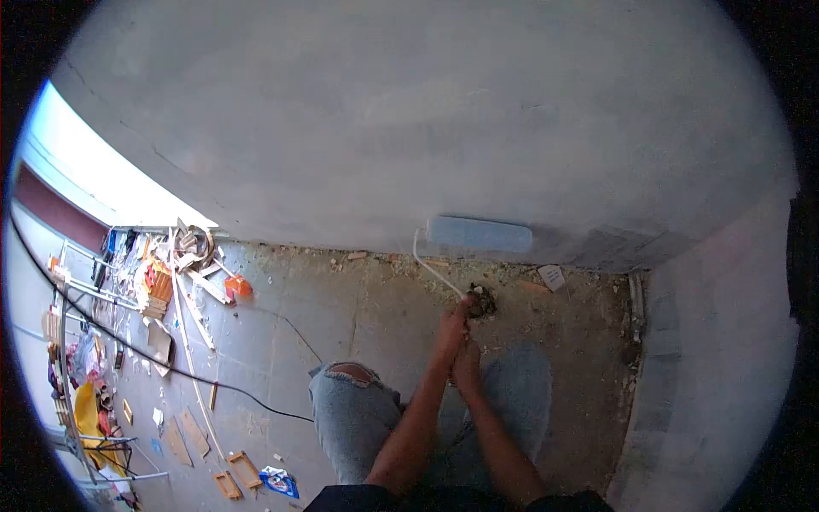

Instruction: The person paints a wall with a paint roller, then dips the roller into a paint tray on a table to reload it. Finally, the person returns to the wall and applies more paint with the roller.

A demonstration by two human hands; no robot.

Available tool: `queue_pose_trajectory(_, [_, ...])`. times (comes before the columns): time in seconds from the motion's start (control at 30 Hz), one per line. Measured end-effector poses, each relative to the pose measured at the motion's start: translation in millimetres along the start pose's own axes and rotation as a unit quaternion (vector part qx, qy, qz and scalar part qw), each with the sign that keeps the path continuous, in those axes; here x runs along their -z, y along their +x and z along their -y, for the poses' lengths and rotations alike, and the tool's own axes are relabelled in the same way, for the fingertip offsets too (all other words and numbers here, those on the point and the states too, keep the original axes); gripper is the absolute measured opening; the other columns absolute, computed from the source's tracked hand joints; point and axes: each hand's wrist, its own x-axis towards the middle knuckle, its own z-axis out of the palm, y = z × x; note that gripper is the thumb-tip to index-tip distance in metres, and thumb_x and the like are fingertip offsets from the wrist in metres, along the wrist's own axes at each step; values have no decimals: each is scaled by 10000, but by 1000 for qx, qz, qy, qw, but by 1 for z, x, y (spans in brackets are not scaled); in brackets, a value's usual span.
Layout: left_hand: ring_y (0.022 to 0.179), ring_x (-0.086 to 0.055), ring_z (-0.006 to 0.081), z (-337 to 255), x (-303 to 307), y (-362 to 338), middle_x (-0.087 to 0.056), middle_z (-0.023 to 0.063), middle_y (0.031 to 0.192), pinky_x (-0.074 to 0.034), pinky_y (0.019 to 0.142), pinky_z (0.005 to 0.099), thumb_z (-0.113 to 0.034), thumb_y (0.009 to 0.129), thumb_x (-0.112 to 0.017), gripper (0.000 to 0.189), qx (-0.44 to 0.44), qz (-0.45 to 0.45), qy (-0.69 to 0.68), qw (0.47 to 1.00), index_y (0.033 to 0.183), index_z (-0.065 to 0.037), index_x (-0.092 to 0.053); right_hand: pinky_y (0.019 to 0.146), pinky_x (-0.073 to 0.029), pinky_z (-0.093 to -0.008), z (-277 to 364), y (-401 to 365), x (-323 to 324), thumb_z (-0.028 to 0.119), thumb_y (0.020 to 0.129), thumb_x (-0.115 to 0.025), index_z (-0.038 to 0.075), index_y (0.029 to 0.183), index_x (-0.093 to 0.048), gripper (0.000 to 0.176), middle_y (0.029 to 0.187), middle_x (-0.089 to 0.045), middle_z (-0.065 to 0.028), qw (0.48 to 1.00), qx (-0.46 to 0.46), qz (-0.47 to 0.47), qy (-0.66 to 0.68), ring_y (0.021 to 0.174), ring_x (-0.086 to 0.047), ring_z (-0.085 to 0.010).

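Note:
A paint roller (479, 234) with a pale blue-white sleeve lies level against the lower part of the grey wall (358, 128). Its thin white frame bends down from the sleeve's left end to the handle. My left hand (453, 329) is wrapped round the handle near the frame. Just below it my right hand (467, 363) is closed on the same handle, close against the left. The handle itself is mostly hidden by my fingers. Beyond my hands, a dark clump of debris (483, 300) lies on the floor.
My jeans-covered knees (351, 418) flank my forearms. Rubble lines the wall's foot, with a white card (552, 276) there. A side wall (699, 358) rises at right. Wood scraps (200, 294), an orange object (239, 287) and clutter fill the left; a black cable (213, 381) crosses there.

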Motion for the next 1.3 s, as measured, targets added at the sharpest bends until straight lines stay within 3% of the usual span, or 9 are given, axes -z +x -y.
queue_pose_trajectory(0.13, [444, -402, 127, 48, 58, 12, -391, -3, 541, -341, 439, 270, -463, 817, -539, 362, -159, -41, -38, 986, 734, -117, -477, 706, -423, -395, 33, -29, -21, 381, 891, -380, -30, 1151, -432, 490, 984, -542, -187, 985, -37, 64, 157, 893, -543, -283])
queue_pose_trajectory(0.33, [474, -406, 123, -22, 121, -50, -402, -20, 563, -352, 459, 258, -438, 814, -547, 318, 22, -74, -275, 958, 716, -145, -475, 877, -357, -387, 55, -41, -89, 484, 904, -264, -6, 1272, -335, 617, 1180, -456, -227, 950, -97, 185, 234, 1057, -471, -330])
queue_pose_trajectory(0.43, [516, -404, 112, -28, 135, -42, -428, -9, 603, -358, 502, 261, -364, 832, -549, 289, 14, -105, -162, 981, 714, -117, -456, 815, -405, -392, 55, -30, -119, 450, 916, -264, -2, 1199, -378, 545, 1048, -516, -199, 963, -97, 120, 222, 927, -527, -311])
queue_pose_trajectory(0.6, [559, -435, 113, -33, 151, 8, -454, 2, 638, -381, 546, 264, -288, 841, -538, 237, 15, 63, -67, 996, 743, -76, -495, 369, -392, -271, 96, 2, -76, 304, 903, -397, 67, 821, -401, 250, 542, -395, 1, 901, -185, 225, 321, 392, -406, -97])
queue_pose_trajectory(0.8, [567, -446, 97, -96, 144, 8, -444, 0, 619, -383, 538, 246, -189, 847, -522, 146, -139, 148, 35, 978, 781, -62, -494, 380, -370, -282, 172, 15, -43, 116, 798, -473, 70, 725, -388, 121, 512, -374, 2, 906, -226, 206, 294, 392, -401, -105])
queue_pose_trajectory(0.97, [620, -473, 120, -76, 160, 33, -483, 49, 697, -412, 585, 263, -177, 861, -474, 150, 42, 82, -139, 986, 837, -31, -494, 386, -413, -300, 145, 64, -85, 107, 779, -483, 9, 710, -425, 133, 516, -438, -35, 925, -222, 222, 214, 417, -472, -141])
queue_pose_trajectory(1.1, [564, -452, 119, -101, 140, 8, -466, 42, 646, -407, 557, 275, -174, 865, -463, 152, -138, 93, -159, 973, 825, -30, -489, 395, -416, -314, 187, 35, -61, 116, 778, -481, -19, 758, -457, 139, 509, -447, -45, 943, -199, 181, 194, 424, -488, -168])
queue_pose_trajectory(1.23, [449, -374, 91, -47, 165, 94, -408, -3, 530, -312, 423, 254, -75, 794, -546, 201, -7, 104, -268, 958, 630, -48, -432, 407, -430, -330, 157, 76, -92, 109, 776, -474, -27, 870, -461, 166, 511, -442, -57, 939, -211, 244, 121, 426, -489, -175])
queue_pose_trajectory(1.3, [515, -415, 104, -34, 162, 76, -426, 13, 588, -366, 498, 263, -117, 832, -506, 116, -209, 87, -72, 971, 758, -36, -466, 517, -464, -350, 151, 62, -80, 136, 777, -460, -76, 846, -503, 227, 567, -521, -116, 957, -170, 218, 90, 497, -556, -218])
